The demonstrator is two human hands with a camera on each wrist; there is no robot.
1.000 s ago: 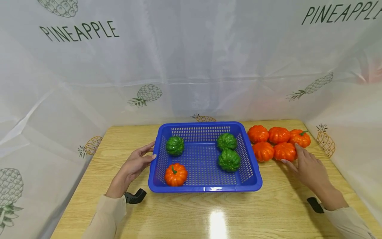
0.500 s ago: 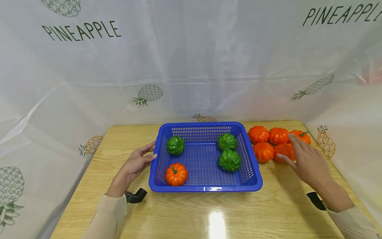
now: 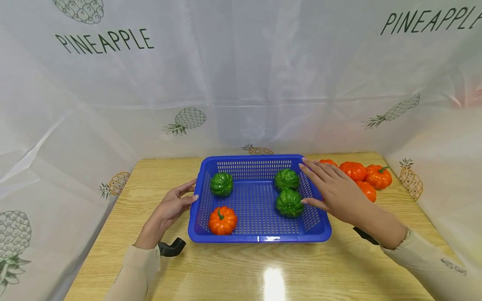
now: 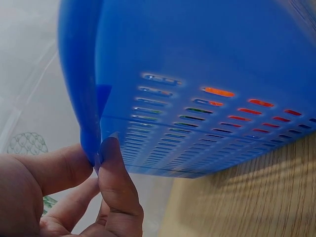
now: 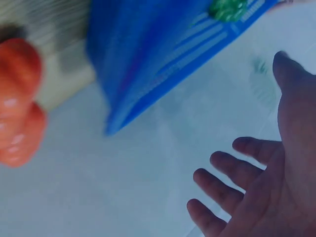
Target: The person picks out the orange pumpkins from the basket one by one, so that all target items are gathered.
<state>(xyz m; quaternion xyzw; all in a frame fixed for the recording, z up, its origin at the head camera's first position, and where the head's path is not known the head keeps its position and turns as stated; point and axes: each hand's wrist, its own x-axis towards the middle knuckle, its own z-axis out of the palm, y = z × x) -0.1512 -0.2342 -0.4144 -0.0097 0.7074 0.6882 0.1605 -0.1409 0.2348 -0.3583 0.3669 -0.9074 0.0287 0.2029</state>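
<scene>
A blue plastic basket (image 3: pixel 260 239) sits on the table. My left hand (image 3: pixel 172 207) pinches its left rim between thumb and fingers, seen up close in the left wrist view. Inside are a green pumpkin (image 3: pixel 221 184) at back left, an orange pumpkin (image 3: pixel 222 220) at front left, and two green pumpkins at the right, one (image 3: pixel 287 179) behind the other (image 3: pixel 289 203). My right hand (image 3: pixel 335 192) hovers over the basket's right rim, fingers extended and nothing held. In the right wrist view its palm and spread fingers show bare.
Several orange pumpkins (image 3: pixel 353 171) lie grouped on the table right of the basket, partly hidden behind my right hand. The wooden table (image 3: pixel 226 271) stretches in front of the basket. A white curtain (image 3: pixel 256 83) printed with pineapples hangs at the back and sides.
My right hand has lifted off the orange pumpkins and moved left, to above the basket's right rim, with nothing in it. The left hand stays on the left rim.
</scene>
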